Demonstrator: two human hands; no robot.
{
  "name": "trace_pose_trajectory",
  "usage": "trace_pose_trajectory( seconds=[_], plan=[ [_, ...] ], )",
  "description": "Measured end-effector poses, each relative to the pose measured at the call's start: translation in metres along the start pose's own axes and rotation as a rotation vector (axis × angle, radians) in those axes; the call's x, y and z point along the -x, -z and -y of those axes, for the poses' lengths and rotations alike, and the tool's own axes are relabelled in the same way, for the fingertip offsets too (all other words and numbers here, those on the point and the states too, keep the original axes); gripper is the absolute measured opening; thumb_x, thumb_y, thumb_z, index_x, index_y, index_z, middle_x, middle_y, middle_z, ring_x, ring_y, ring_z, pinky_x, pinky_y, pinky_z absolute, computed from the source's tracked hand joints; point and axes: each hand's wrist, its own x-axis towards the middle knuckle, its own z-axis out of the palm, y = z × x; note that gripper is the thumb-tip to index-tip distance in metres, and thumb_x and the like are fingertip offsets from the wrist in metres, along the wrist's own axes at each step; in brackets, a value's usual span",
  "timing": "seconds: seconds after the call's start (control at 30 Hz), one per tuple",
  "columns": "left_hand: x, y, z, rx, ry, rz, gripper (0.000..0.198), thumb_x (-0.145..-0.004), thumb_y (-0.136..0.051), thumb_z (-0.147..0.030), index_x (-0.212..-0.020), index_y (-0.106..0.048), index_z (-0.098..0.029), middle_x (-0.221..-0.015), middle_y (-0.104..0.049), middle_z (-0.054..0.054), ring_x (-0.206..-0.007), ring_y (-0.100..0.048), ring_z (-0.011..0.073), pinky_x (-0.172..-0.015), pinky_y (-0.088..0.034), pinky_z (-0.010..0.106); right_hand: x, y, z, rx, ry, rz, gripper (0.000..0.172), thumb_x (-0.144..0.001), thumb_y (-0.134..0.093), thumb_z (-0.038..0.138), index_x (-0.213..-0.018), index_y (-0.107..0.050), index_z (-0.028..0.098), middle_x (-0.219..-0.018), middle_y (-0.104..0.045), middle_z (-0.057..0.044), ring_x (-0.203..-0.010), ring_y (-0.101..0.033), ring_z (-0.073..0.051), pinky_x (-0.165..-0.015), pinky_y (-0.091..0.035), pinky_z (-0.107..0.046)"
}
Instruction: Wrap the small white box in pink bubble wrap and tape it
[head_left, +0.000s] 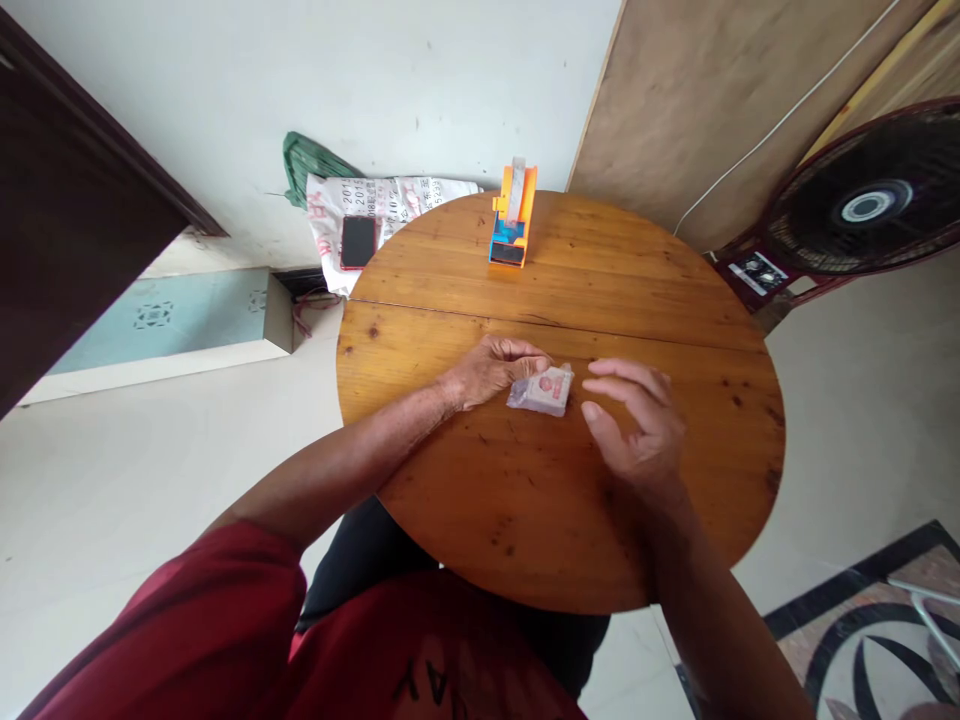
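A small white box with red print (553,390), wrapped in clear plastic, lies on the round wooden table (480,470). My left hand (501,370) reaches in from the left, its thumb and fingers closed on the upper left edge of the box's wrapping. To the right of the box hovers my right hand (637,410), slightly blurred, with thumb and fingers spread and nothing between them. At the far edge of the table stands an orange and blue tape dispenser (513,225) with a roll of clear tape in it.
Beyond the table's left edge, a phone (358,243) rests on a white printed sack (330,205), near a green bag (315,165). A large fan (870,205) stands at the right. Behind the table is a white wall (450,90).
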Motion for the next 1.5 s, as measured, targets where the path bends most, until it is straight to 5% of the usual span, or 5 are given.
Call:
trace_pose_trajectory(
  seconds=[0.23,0.4,0.77,0.97,1.5],
  plan=[
    [-0.002,0.002,0.004,0.006,-0.025,0.022,0.042,-0.075,-0.081,-0.047,-0.095,-0.076,-0.01,-0.085,-0.076,0.008,-0.068,-0.065,0.0137,-0.066,-0.049,0.025,-0.001,-0.013,-0.01,-0.043,-0.226,0.332,0.091,-0.076,-0.078,0.052,-0.152,-0.036,0.026,-0.15,-0.052,-0.015,-0.136,-0.05,-0.037,-0.108,-0.043,-0.058],
    [-0.001,0.001,0.004,-0.028,-0.041,0.033,0.043,-0.075,-0.08,-0.051,-0.091,-0.076,-0.011,-0.079,-0.074,0.006,-0.064,-0.062,0.0111,-0.061,-0.046,0.023,0.004,-0.023,-0.012,0.021,-0.176,0.215,0.07,-0.084,-0.072,0.042,-0.146,-0.044,0.028,-0.125,-0.07,-0.011,-0.118,-0.064,-0.032,-0.102,-0.049,-0.054],
    [-0.001,0.005,-0.001,-0.142,-0.172,-0.02,0.044,-0.082,-0.072,-0.057,-0.086,-0.075,-0.013,-0.082,-0.074,0.005,-0.073,-0.064,0.0127,-0.073,-0.048,0.025,0.004,-0.021,-0.019,0.044,-0.149,0.279,0.058,-0.087,-0.07,0.043,-0.139,-0.052,0.026,-0.125,-0.071,-0.011,-0.118,-0.063,-0.032,-0.101,-0.049,-0.054],
    [-0.003,0.017,-0.008,-0.156,-0.221,-0.149,0.039,-0.079,-0.077,-0.052,-0.089,-0.077,-0.014,-0.092,-0.075,0.005,-0.08,-0.064,0.0123,-0.081,-0.046,0.025,0.0,-0.013,-0.018,0.054,-0.169,0.311,0.078,-0.078,-0.078,0.045,-0.145,-0.044,0.025,-0.142,-0.06,-0.015,-0.127,-0.059,-0.036,-0.106,-0.045,-0.058],
    [-0.002,0.014,-0.002,-0.061,-0.092,0.13,0.048,-0.072,-0.085,-0.035,-0.113,-0.069,-0.016,-0.094,-0.075,0.005,-0.078,-0.069,0.0135,-0.077,-0.051,0.027,-0.007,-0.022,-0.011,0.019,-0.097,0.092,0.03,-0.091,-0.062,0.034,-0.12,-0.063,0.023,-0.12,-0.071,-0.011,-0.113,-0.067,-0.029,-0.096,-0.05,-0.048]
  ],
)
